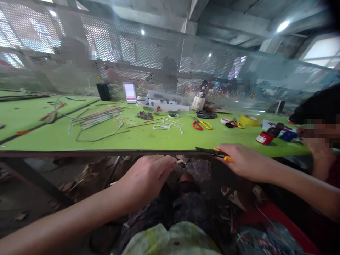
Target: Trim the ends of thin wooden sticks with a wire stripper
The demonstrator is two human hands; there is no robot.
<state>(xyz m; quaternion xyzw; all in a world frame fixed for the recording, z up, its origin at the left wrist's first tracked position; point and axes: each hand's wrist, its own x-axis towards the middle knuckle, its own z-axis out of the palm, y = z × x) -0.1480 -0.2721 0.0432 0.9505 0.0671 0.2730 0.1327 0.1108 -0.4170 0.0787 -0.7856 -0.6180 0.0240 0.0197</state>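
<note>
My left hand (150, 177) hangs over my lap in front of the table edge, its fingers closed in a pinch. A thin pale stick (113, 183) seems to run through it; one end shows past the wrist, while the hand hides most of it. My right hand (236, 159) grips pliers (221, 155) with orange handles and dark jaws. The jaws point left along the table's front edge, apart from the left hand. Beyond them, scissors (202, 124) with red and yellow handles lie on the green tabletop (138, 138).
A bundle of thin sticks (101, 117), a white cable (106, 138) and white cut-out pieces (162, 126) lie on the table. Yellow tape (249, 120) and a red jar (265, 138) are at the right, near another person's arm (322, 156). A perforated screen (148, 53) stands behind.
</note>
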